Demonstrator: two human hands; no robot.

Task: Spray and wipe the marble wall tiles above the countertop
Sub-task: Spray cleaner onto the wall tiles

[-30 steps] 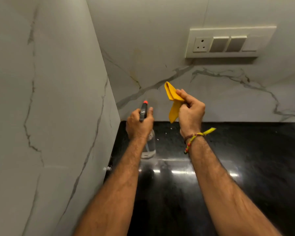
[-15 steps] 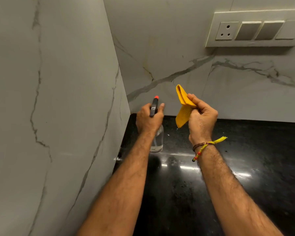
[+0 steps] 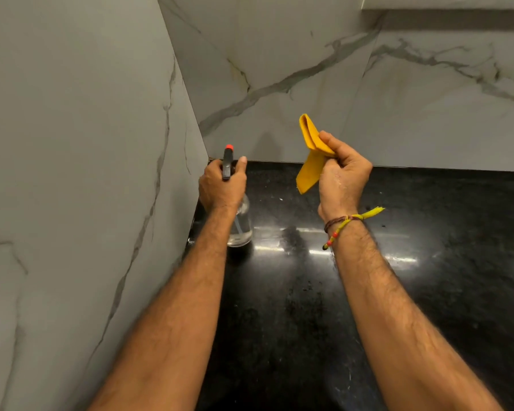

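My left hand [image 3: 221, 185] grips the black head of a clear spray bottle [image 3: 241, 223] whose red-tipped nozzle points at the back marble wall [image 3: 294, 54]. The bottle's base is at the black countertop [image 3: 279, 307], near the corner; whether it rests on the surface I cannot tell. My right hand [image 3: 343, 176] holds a folded yellow cloth [image 3: 310, 155] upright in its curled fingers, a little in front of the back wall and above the counter. A second marble wall [image 3: 72, 173] runs along the left side.
The underside of a white switch plate [image 3: 445, 2] juts from the back wall at the top right. The glossy countertop shows light reflections and small specks. A beaded thread band circles my right wrist [image 3: 343, 223].
The view has dropped and shifted left, so the switch plate has slid almost out of the top right. Both hands keep their grips, and the bottle has moved lower towards the counter.
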